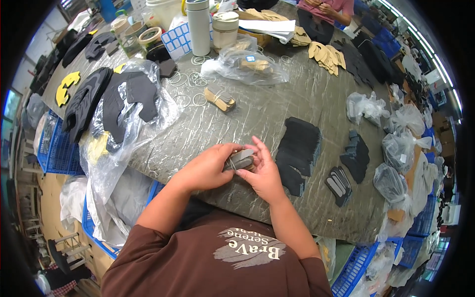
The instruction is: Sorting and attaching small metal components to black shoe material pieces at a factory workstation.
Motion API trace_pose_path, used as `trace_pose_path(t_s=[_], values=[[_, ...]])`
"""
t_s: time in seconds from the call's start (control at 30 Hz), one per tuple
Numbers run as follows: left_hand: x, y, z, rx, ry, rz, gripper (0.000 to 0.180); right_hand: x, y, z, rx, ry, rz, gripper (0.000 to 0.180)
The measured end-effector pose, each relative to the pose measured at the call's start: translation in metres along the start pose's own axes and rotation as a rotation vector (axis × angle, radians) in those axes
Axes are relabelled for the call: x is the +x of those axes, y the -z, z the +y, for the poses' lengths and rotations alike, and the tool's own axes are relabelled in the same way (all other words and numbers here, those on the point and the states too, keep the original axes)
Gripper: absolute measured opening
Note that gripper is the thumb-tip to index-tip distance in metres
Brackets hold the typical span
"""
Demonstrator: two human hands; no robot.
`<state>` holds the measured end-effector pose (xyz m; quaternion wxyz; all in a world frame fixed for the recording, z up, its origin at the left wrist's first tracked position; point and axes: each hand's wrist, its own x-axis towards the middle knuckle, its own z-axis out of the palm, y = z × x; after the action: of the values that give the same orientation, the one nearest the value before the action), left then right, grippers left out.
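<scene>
My left hand [210, 167] and my right hand [264, 173] together grip a small stack of flat grey and tan cut pieces [241, 159] just above the near edge of the table [257, 111]. A thin rubber band runs around the stack, under my fingers. To the right of my right hand lies a fanned pile of black foam pieces [297, 151]. Further back on the table rests a similar tan bundle [220, 98], bound, with loose rubber bands [190, 79] scattered near it.
A clear plastic bag with black pieces [126, 106] lies at the left. More black stacks [355, 156], grey-faced pieces [339, 184] and knotted bags [405, 121] lie right. Bottles and jars [199, 27] stand at the back. Another person [324, 10] works across. Blue crates [59, 148] flank the table.
</scene>
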<state>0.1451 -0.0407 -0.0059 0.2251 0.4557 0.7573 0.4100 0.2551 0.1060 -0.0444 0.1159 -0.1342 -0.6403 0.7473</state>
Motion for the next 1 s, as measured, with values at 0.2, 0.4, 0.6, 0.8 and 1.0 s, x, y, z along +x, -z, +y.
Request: trace_pose_path(t_s=[0.2,0.4,0.6,0.8,1.0], values=[[0.002,0.001,-0.006,-0.194,0.087,0.034,0.049,-0.002,0.001,-0.001,0.171,-0.152,0.008,0.076],[-0.001,0.005,-0.017,-0.345,0.097,0.012,0.047,-0.004,0.005,-0.001,0.318,-0.316,-0.042,0.059],[0.000,-0.005,-0.035,-0.792,0.162,0.226,0.027,-0.005,0.005,0.009,0.483,-0.350,-0.063,0.047],[-0.012,-0.011,-0.069,-1.258,0.048,0.298,0.041,-0.008,0.009,0.008,0.572,-0.327,0.018,0.043],[-0.019,-0.013,-0.054,-0.807,0.097,0.479,0.019,-0.010,0.006,0.013,0.628,-0.303,0.060,0.041]])
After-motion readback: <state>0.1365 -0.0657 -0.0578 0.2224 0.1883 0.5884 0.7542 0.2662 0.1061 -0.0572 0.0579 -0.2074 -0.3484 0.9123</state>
